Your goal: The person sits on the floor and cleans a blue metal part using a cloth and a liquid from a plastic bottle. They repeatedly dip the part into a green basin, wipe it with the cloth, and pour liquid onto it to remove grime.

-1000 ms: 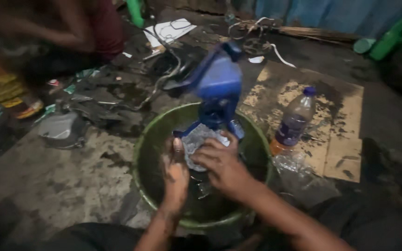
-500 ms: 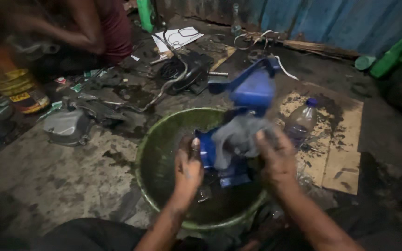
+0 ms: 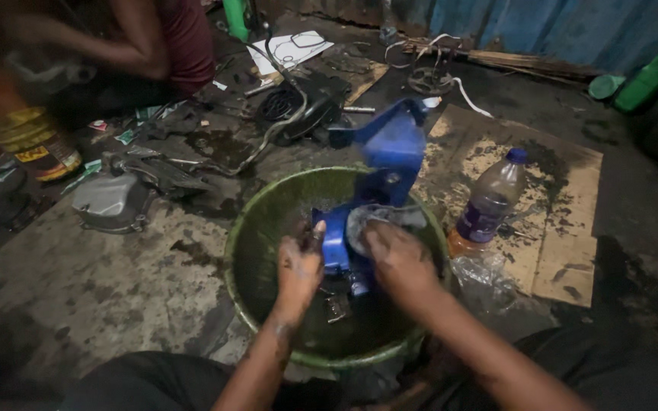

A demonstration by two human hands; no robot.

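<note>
Since half a second ago we have brought our right hand [image 3: 399, 260] back in from the right, and the grey rag [image 3: 375, 223] that hung loose in the air is now pressed against the blue metal part [image 3: 384, 164]. The one head view looks down on a green basin [image 3: 257, 228] on the stained concrete floor [image 3: 85, 281]. The blue part stands upright in the basin, its lower end down among dark liquid and its upper end rising past the far rim. Our left hand [image 3: 299, 268] is closed around the lower left edge of the part, thumb up along it. Our right hand lies fingers curled over the rag, clamping it to the part just right of the left hand. Just beside the basin on the right stands a plastic bottle with a blue cap [image 3: 490, 199], on a sheet of soiled cardboard [image 3: 565, 228]. To the left lies a grey engine cover [image 3: 110, 202], and beyond it another person in a dark red top [image 3: 184, 42] sits near a yellow tin [image 3: 33, 141].
</note>
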